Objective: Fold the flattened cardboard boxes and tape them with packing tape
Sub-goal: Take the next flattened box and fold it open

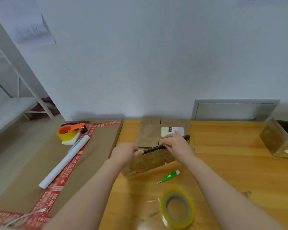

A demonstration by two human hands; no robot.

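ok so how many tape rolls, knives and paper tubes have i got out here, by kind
tape rolls: 2, a loose roll and a dispenser roll
green utility knife: 1
white paper tube: 1
total: 4

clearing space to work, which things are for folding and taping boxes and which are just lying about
Job: flattened brown cardboard box in left hand and right hand; flat cardboard stack; yellowish clear tape roll; orange tape dispenser; green utility knife.
Lying about: white paper roll; red-taped carton; open brown box.
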